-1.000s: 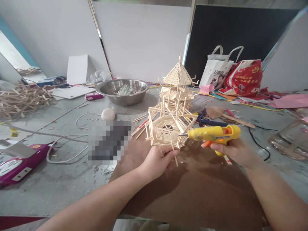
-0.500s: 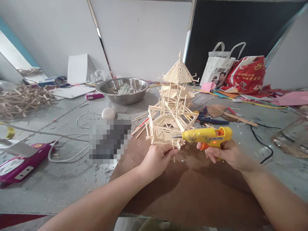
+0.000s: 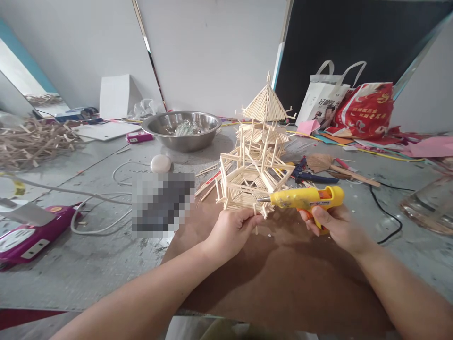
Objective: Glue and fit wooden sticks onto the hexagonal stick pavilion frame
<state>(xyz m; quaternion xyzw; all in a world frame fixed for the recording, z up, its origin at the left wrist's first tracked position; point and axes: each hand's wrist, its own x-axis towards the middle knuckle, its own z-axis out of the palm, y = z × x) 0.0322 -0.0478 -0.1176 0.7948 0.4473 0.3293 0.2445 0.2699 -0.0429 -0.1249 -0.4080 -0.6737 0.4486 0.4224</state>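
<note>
A yellow hot glue gun (image 3: pixel 307 197) is gripped in my right hand (image 3: pixel 334 224), its metal nozzle pointing left at the front of a small wooden-stick frame (image 3: pixel 244 189). My left hand (image 3: pixel 235 231) is closed at the frame's front lower edge, pinching a short wooden stick (image 3: pixel 256 221) that stands roughly upright. Open at the top, the frame has several sticks rising from its rim. Directly behind it stands a stick pagoda (image 3: pixel 266 106) with a pointed roof. Where the frame ends and the pagoda's lower part begins is hard to tell.
A brown board (image 3: pixel 283 288) lies under the work. Pliers (image 3: pixel 313 177) and a hand fan (image 3: pixel 320 164) are at right, near a glass jar (image 3: pixel 430 208). Behind are a steel basin (image 3: pixel 182 132) and bags (image 3: pixel 368 111). A purple power strip (image 3: pixel 42 236) and cables lie left.
The view has shifted slightly. My right hand's fingers have shifted on the glue gun's handle, the thumb now higher. My left hand still pinches the stick at the frame's front.
</note>
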